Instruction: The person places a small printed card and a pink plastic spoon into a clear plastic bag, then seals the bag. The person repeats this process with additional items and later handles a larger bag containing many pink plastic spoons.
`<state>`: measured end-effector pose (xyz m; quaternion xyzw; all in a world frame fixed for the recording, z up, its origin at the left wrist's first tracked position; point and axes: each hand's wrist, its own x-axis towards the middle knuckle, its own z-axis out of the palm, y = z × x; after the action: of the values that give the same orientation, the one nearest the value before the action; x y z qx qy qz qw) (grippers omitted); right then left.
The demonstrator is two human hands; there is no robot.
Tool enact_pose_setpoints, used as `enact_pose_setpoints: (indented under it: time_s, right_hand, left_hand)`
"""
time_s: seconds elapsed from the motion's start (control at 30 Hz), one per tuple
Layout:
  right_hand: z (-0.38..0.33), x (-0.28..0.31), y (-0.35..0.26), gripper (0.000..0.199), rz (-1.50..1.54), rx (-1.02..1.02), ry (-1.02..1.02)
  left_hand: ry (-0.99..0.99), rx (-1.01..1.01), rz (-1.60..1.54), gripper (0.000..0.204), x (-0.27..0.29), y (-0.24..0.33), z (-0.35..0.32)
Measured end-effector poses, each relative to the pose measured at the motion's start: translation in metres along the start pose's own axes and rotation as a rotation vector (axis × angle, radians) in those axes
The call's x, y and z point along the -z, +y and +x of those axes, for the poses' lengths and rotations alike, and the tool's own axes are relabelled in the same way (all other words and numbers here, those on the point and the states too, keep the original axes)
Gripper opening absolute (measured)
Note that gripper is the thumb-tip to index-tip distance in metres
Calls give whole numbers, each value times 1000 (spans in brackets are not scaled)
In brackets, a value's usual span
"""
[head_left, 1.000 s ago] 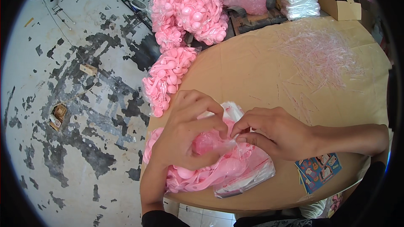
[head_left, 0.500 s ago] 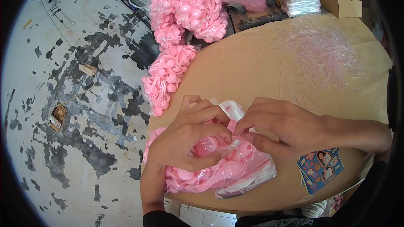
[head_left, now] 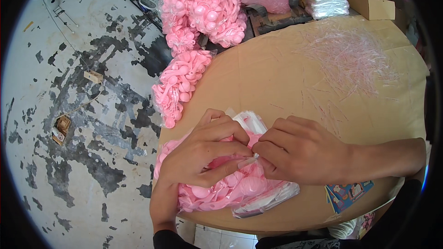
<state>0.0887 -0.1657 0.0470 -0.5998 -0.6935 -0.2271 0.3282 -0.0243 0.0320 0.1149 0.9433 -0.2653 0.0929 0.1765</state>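
A clear plastic bag of pink spoons (head_left: 230,188) lies at the table's near edge, its gathered neck at the top. My left hand (head_left: 199,150) arches over it, thumb and index finger pinching the plastic by the neck. From the other side my right hand (head_left: 302,150) grips the same gathered plastic, fingers curled and pressed together. The fingertips of both hands nearly meet there. Stacked clear plastic sleeves (head_left: 267,200) stick out from under the bag, with more white sleeves (head_left: 250,121) beyond it. The bag's middle is partly hidden by my left hand.
Printed blue cards (head_left: 348,196) lie beside my right forearm. Thin clear strips (head_left: 350,60) are heaped at the far right of the brown-covered table (head_left: 258,78). More bags of pink spoons (head_left: 182,83) line its left edge. A cardboard box (head_left: 369,2) stands behind.
My right hand has closed in on the neck of the bag, its fingers curling tighter and covering more of it. My left hand keeps its pinch. The whole view has shifted slightly.
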Motion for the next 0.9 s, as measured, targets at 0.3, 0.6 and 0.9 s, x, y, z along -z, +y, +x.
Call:
enact_pose_setpoints:
  time_s: [0.3,0.6,0.9]
  right_hand:
    - [3,-2,16,18,392,-95,-104]
    - [7,6,20,9,593,-222,-185]
    - [2,10,18,18,276,79,-91]
  left_hand:
    - [25,-70,10,18,-3,-1,0]
    - [18,-75,0,18,-2,1,-1]
    - [-8,-44,-8,21,-1,3,0]
